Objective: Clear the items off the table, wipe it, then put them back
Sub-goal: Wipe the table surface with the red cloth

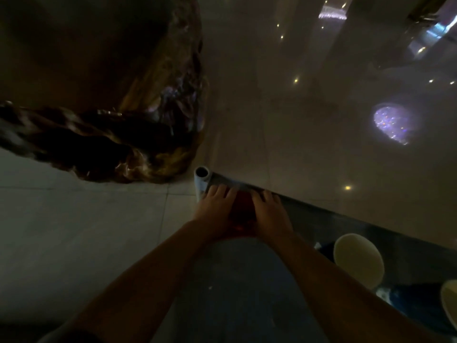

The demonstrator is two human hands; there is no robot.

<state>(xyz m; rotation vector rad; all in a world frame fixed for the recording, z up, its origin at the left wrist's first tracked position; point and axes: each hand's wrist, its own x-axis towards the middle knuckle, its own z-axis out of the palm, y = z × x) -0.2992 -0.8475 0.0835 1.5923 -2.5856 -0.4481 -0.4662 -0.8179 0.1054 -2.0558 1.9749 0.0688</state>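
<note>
The light is dim. My left hand [214, 203] and my right hand [270, 212] sit side by side at the near corner of the glossy table [309, 125]. Between them they hold a dark red object [243, 209], one hand pressed to each side. It is too dark to tell what it is. The fingertips of both hands reach over a grey strip [223, 179] along the table's edge. A white tube with a dark open end [202, 176] stands at the corner, just left of my left hand.
A large dark gnarled wooden piece [128, 95] fills the left, close to the table corner. Below the table edge at lower right are two pale round dishes [358, 259] on a dark lower level. Pale floor tiles [74, 219] lie to the left. My knee in blue fabric [237, 280] is below.
</note>
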